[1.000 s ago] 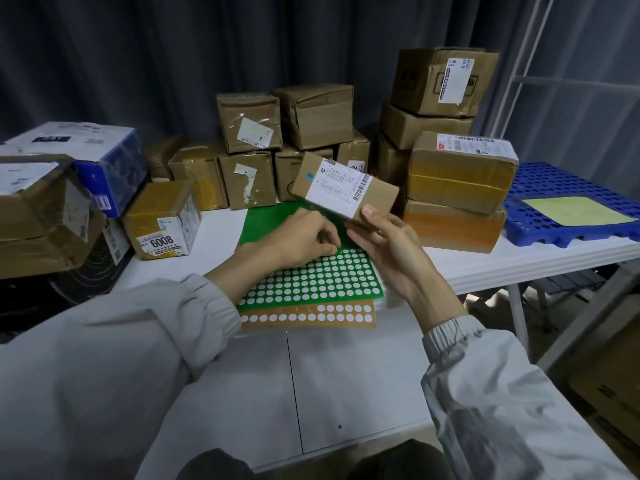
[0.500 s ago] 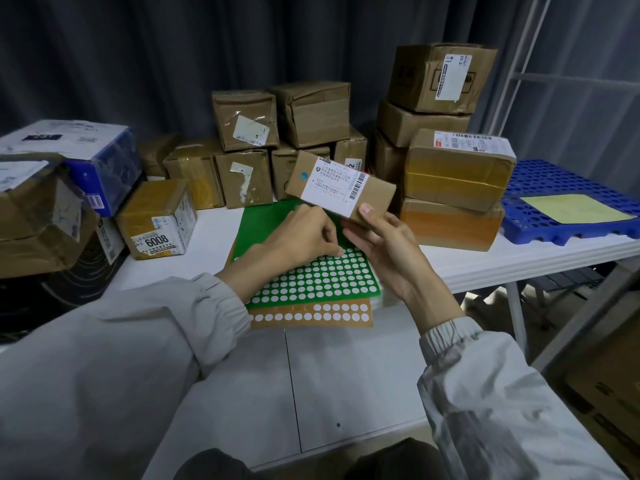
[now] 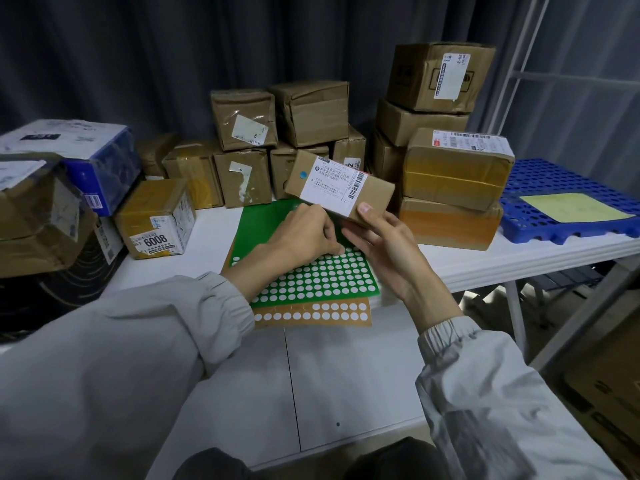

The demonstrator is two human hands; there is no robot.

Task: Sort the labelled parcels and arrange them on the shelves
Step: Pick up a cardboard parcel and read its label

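White table is crowded with boxes at its twelve o'clock edge. One parcel is grasped, tilted label-up for reading, by the right hand; at nine o'clock of it, the left hand is curled over the sticker sheet, apparently pinching at a dot.

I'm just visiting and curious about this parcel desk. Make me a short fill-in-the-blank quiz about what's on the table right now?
1. The small parcel held by the right hand carries a round ____ dot beside its label.
2. The top sticker sheet under the left hand is ____.
3. The box at the left reads ____.
4. The yellow paper lies on a ____ pallet.

Missing words: blue; green; 6008; blue
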